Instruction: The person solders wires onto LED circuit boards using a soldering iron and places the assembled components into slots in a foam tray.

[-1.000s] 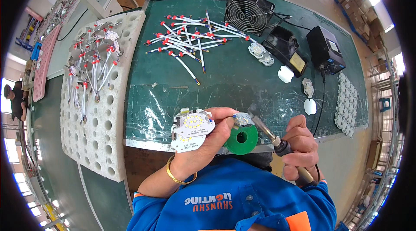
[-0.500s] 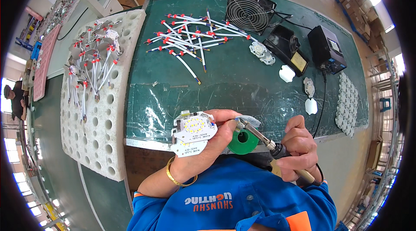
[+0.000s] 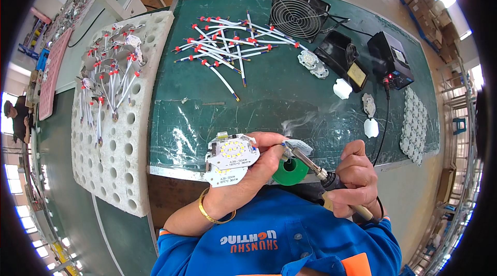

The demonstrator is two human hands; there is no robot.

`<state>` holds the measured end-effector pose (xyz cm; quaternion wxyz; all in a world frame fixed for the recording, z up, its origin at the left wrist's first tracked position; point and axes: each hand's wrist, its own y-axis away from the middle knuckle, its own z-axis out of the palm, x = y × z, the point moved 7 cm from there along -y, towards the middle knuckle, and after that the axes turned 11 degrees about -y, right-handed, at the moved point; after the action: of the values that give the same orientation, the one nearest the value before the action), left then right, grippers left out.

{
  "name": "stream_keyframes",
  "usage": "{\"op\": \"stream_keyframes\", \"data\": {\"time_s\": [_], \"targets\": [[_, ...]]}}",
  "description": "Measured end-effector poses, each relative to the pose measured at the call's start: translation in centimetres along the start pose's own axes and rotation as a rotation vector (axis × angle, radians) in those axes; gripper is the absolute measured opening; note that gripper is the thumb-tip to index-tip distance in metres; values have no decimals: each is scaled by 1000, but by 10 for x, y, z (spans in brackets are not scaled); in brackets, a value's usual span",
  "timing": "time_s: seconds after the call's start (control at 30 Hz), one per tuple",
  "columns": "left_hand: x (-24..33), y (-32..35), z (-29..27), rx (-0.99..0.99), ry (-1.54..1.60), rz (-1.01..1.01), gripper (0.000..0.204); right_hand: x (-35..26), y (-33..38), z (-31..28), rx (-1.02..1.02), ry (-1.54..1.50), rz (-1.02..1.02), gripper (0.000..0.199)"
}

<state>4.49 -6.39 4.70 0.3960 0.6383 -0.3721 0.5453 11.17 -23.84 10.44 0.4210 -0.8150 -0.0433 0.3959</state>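
Two hands over green bench mat (image 3: pixel 290 95), left hand (image 3: pixel 259 164) gripping LED board (image 3: pixel 230 158), right hand (image 3: pixel 357 177) gripping soldering iron (image 3: pixel 310 164), workshop floor beyond.

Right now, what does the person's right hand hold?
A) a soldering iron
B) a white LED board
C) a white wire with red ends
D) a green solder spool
A: the right hand grips the soldering iron by its handle, tip toward the white LED board in the left hand.

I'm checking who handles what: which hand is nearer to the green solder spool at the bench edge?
Right, narrowly. The green solder spool sits between the hands; the right hand with the soldering iron is just right of it, the left hand with the white LED board just left.
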Motion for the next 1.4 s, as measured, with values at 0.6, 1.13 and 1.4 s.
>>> {"op": "stream_keyframes", "data": {"time_s": [0.6,1.13,1.4], "targets": [[-14,-13,3,-55,201,-196,19,10,-7,-4,56,73,30,26],[-24,-31,10,-297,244,-211,20,51,-26,20,145,116,195,27],[-27,-40,5,-420,228,3,28,55,-30,21,126,-94,281,19]]}}
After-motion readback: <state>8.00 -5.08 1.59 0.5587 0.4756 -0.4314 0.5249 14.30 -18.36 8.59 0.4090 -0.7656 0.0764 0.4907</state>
